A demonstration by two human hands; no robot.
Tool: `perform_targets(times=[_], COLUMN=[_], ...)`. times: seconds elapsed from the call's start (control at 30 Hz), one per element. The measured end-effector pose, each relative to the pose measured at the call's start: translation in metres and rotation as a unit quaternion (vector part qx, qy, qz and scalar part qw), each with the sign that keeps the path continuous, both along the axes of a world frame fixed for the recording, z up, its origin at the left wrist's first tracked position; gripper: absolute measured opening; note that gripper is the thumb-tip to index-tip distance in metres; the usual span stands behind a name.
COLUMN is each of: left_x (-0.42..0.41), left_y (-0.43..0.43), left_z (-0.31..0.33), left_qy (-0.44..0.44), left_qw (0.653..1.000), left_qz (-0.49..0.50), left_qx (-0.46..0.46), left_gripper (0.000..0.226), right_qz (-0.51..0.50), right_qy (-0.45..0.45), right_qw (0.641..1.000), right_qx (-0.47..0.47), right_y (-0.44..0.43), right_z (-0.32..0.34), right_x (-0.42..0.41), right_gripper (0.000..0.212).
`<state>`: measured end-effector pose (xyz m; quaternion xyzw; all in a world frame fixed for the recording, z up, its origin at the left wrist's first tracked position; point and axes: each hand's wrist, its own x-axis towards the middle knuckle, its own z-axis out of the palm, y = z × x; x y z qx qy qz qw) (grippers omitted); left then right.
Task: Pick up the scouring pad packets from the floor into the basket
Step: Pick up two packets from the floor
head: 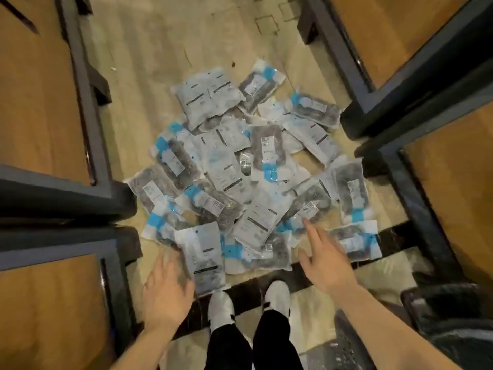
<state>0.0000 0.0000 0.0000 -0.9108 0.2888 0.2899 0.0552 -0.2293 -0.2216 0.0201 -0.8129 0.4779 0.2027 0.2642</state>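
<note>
Several scouring pad packets (248, 166), clear plastic with blue bands and grey pads inside, lie in a heap on the pale floor ahead of my feet. My left hand (166, 287) reaches down, blurred, beside the near packet (204, 257) at the heap's front left, fingers spread and holding nothing. My right hand (324, 259) stretches out with straight fingers; its fingertip touches a packet (306, 212) at the heap's right front. A dark basket (450, 324) shows partly at the lower right.
Dark-framed shelving with wooden panels (53, 198) closes in on the left, and more of it (416, 108) stands on the right, leaving a narrow aisle. My white shoes (221, 308) stand on a dark floor strip just behind the heap.
</note>
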Motion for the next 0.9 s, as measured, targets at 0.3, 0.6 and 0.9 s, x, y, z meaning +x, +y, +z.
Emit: perform_targets(times=[0.3, 0.6, 0.9], left_x=[0.001, 0.014, 0.013], left_y=[0.029, 0.037, 0.039], left_z=[-0.251, -0.326, -0.308], left_qy=[0.061, 0.157, 0.181], left_qw=[0.946, 0.889, 0.897], left_qz=[0.316, 0.427, 0.399], left_qx=[0.043, -0.057, -0.064], left_gripper=[0.082, 0.077, 0.059], right_qz=[0.041, -0.226, -0.305], right_qy=[0.019, -0.128, -0.196], right_qw=[0.999, 0.961, 0.923], right_qx=[0.012, 0.093, 0.126], right_y=[0.028, 0.027, 0.029], right_z=[-0.252, -0.335, -0.309], right_x=[0.028, 0.073, 0.077], right_gripper=[0.068, 0.083, 0.082])
